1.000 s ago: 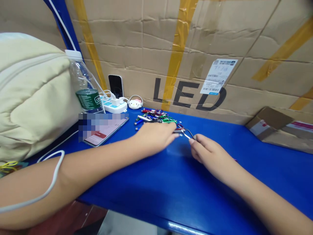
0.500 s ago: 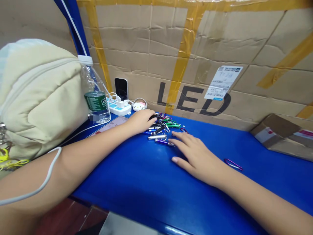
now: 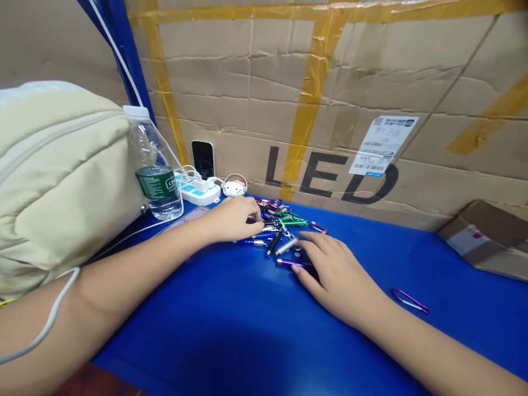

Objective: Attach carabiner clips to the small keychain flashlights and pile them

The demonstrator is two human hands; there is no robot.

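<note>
A pile of small metal pen-shaped keychain torches with clips, in blue, black, green and red (image 3: 284, 212), lies on the blue tabletop (image 3: 231, 308). My left hand (image 3: 237, 217) rests at the pile's left side, its fingers bent down with thumb and fingertips close together; what they pinch is hidden. At the near right edge my right hand (image 3: 336, 269) has its fingers apart. Its thumb tip touches a purple torch (image 3: 286, 263), and its fingertips reach a silver torch (image 3: 286, 247). A black torch (image 3: 274, 243) lies just left of the silver one.
A purple carabiner (image 3: 410, 301) lies right of my right wrist, and a red carabiner (image 3: 318, 227) behind that hand. To the left are a cream bag (image 3: 70, 176), a water bottle (image 3: 154, 181), a power strip (image 3: 198, 190) and a phone (image 3: 187, 217). Cardboard (image 3: 231, 93) stands behind.
My left hand has drawn slightly nearer along the pile. The black and silver torches now lie at a steeper angle. My right hand has come over the purple torch's end. The view has shifted a little.
</note>
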